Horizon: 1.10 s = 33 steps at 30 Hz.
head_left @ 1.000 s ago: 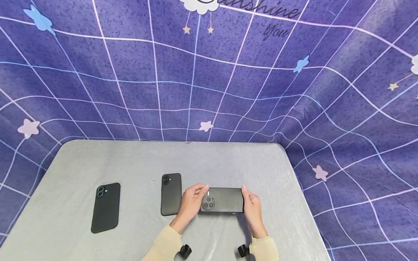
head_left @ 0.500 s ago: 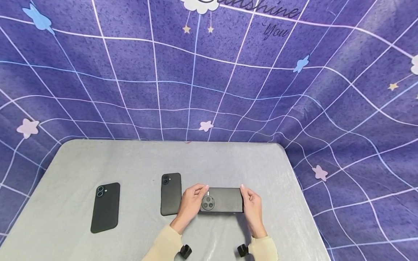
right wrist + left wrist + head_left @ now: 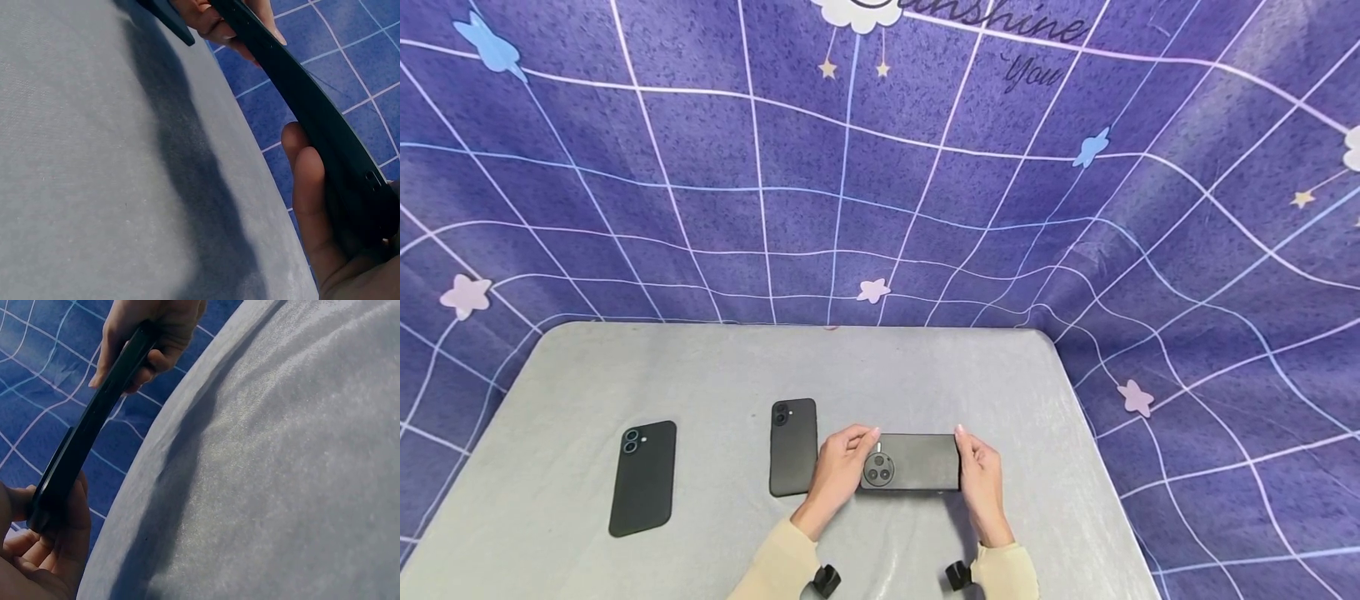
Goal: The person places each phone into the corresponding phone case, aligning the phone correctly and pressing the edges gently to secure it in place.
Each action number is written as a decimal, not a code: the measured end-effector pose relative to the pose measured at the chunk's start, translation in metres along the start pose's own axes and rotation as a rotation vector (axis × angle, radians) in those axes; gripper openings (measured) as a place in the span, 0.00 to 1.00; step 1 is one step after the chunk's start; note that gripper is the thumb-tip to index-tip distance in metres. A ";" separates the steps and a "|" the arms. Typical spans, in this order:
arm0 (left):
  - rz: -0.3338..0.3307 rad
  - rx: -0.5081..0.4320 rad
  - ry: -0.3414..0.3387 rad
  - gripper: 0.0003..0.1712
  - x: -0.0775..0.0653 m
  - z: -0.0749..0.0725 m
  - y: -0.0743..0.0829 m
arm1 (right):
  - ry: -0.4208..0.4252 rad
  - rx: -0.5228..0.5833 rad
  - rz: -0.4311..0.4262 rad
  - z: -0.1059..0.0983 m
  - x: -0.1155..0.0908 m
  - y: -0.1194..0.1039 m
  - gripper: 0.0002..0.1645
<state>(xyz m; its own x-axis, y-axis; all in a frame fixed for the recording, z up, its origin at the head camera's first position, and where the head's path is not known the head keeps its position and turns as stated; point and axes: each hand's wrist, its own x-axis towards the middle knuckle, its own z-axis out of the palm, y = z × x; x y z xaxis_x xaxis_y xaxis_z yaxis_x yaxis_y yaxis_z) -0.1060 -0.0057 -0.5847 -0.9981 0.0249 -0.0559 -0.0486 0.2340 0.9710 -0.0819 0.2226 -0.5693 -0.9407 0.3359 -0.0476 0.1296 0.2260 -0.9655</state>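
A dark smartphone (image 3: 925, 462) with a round camera bump is held sideways above the table, its back facing up. My left hand (image 3: 839, 468) pinches the camera end, thumb on the back and fingers beneath. At the other end, my right hand (image 3: 981, 477) grips it the same way. From the left wrist, the phone (image 3: 94, 425) shows edge-on, raised off the cloth, between the left hand (image 3: 53, 550) and the right hand (image 3: 150, 337). In the right wrist view, the right hand's fingers (image 3: 310, 187) curl under the phone (image 3: 300, 94).
A black phone (image 3: 793, 450) lies face down just left of my left hand. Farther left lies another black phone (image 3: 643, 479), also face down. Grey cloth covers the table (image 3: 715, 367). Behind and to the right hangs a purple gridded curtain (image 3: 880, 208) with stars.
Both hands keep their hold. The held phone's tilt shifts very slightly; the two phones on the table stay where they were.
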 end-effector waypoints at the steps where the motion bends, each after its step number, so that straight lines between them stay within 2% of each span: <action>1: 0.001 0.000 0.001 0.17 0.000 0.000 0.000 | 0.000 0.003 0.002 0.000 0.000 0.000 0.33; 11: 0.006 -0.005 0.001 0.16 0.000 0.001 0.003 | 0.002 0.064 0.028 0.000 -0.001 -0.005 0.33; 18: -0.006 -0.025 0.001 0.17 0.001 -0.001 0.003 | -0.095 0.190 0.100 -0.005 0.003 0.000 0.31; 21: -0.030 -0.058 -0.020 0.19 0.001 -0.003 0.003 | -0.139 0.207 0.138 -0.008 0.003 -0.002 0.31; 27: -0.131 -0.133 -0.114 0.25 -0.003 -0.007 0.006 | -0.170 0.235 0.174 -0.011 0.001 -0.003 0.32; 33: -0.143 -0.152 -0.099 0.24 -0.003 -0.007 0.007 | -0.228 0.341 0.191 -0.010 -0.001 -0.003 0.27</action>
<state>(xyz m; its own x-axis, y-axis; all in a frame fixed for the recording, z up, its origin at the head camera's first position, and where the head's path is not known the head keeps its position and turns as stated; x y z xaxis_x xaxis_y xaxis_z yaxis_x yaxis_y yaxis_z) -0.1040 -0.0111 -0.5761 -0.9726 0.0992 -0.2103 -0.2014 0.0932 0.9751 -0.0786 0.2304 -0.5639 -0.9599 0.1235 -0.2518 0.2333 -0.1471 -0.9612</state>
